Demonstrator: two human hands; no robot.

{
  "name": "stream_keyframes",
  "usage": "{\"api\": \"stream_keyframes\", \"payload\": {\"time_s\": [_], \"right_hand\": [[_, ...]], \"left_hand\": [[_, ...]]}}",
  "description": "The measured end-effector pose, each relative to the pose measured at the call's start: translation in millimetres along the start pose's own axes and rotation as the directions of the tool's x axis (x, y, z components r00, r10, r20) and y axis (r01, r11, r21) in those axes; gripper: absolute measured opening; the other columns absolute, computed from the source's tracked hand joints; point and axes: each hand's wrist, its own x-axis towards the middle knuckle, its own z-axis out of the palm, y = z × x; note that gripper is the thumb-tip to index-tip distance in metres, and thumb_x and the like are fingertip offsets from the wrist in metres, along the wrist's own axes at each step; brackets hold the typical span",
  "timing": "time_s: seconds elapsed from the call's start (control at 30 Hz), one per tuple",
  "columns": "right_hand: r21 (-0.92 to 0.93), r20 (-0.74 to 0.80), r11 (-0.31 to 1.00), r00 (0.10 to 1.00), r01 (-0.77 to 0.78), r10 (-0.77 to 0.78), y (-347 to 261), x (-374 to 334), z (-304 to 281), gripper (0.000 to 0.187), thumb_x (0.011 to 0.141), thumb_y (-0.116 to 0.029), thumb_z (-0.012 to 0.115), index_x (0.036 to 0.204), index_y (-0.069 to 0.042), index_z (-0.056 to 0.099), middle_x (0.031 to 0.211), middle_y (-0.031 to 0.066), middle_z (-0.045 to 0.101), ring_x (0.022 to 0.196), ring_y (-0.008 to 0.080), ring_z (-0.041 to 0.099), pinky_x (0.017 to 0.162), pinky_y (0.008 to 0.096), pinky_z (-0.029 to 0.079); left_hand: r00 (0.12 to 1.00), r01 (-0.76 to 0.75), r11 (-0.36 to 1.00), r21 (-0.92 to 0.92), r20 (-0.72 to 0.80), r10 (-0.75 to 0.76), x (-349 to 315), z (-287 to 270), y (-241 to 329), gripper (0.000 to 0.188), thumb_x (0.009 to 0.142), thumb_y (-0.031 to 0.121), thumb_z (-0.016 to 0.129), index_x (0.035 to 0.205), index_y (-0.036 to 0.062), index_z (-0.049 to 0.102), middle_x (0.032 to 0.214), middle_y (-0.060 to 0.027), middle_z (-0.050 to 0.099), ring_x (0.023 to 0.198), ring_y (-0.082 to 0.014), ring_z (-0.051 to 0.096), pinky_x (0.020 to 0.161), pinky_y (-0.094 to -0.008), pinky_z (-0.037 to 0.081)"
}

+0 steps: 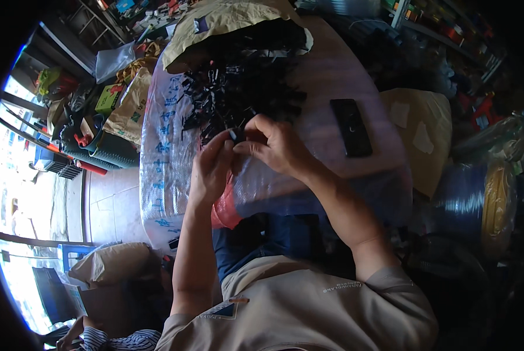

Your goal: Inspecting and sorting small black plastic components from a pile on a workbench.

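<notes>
Close to my body, over the near edge of the table's pile, my two hands meet at the fingertips. Between them is a small black part (237, 136) with a pale spot; its exact kind is too small to make out. My left hand (211, 162) pinches it from the left, fingers closed. My right hand (276, 146) has its thumb and forefinger closed on the other side of it. Just beyond lies a heap of small black strip-like pieces (215, 93), spilling from the mouth of a brown paper sack (233, 26). Red plastic (226, 209) hangs below my left hand.
Translucent woven plastic sheeting (162, 193) covers the table. A black phone (351, 127) lies right of my hands. Further right are flattened brown paper (428, 117) and a wrapped roll (478, 205). Bags and bins crowd the left; a person's striped sleeve (121, 340) shows lower left.
</notes>
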Motion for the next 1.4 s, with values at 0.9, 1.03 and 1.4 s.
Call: {"api": "stream_keyframes", "payload": {"time_s": [0.9,1.03,1.4], "right_hand": [[-0.076,-0.096,0.991,0.988,0.110,-0.117,-2.2,-0.1,6.5,0.011,0.087,-0.009,0.067,0.093,-0.001,0.062,0.083,0.0066,0.061,0.070,0.0132,0.058,0.063,0.0255,0.047],[-0.213,-0.070,0.927,0.941,0.309,-0.330,-8.4,17.0,28.7,0.007,0.089,-0.006,0.064,0.093,-0.001,0.061,0.084,0.0066,0.060,0.072,0.0143,0.058,0.064,0.0273,0.047],[-0.081,-0.213,0.986,0.964,0.142,-0.157,29.3,72.7,25.0,0.012,0.096,-0.015,0.058,0.098,-0.004,0.058,0.076,-0.0030,0.054,0.063,0.0052,0.047,0.058,0.0214,0.041]], "left_hand": [[0.971,0.236,0.737,-0.633,0.130,-0.200,36.8,-5.3,-5.9,0.025,0.097,0.017,0.048,0.112,-0.0009,0.057,0.072,-0.0007,0.055,0.058,-0.0078,0.048,0.051,-0.0216,0.037],[0.978,0.209,0.764,-0.610,0.116,-0.175,54.3,-26.2,-16.6,0.035,0.097,0.014,0.049,0.129,-0.0021,0.051,0.081,-0.0062,0.061,0.059,-0.0121,0.054,0.051,-0.0237,0.042],[0.987,0.097,0.828,-0.552,0.162,-0.007,88.8,-34.1,-19.9,0.019,0.098,0.016,0.050,0.112,0.0041,0.050,0.078,-0.0029,0.055,0.054,-0.0070,0.043,0.046,-0.0208,0.031]]}}
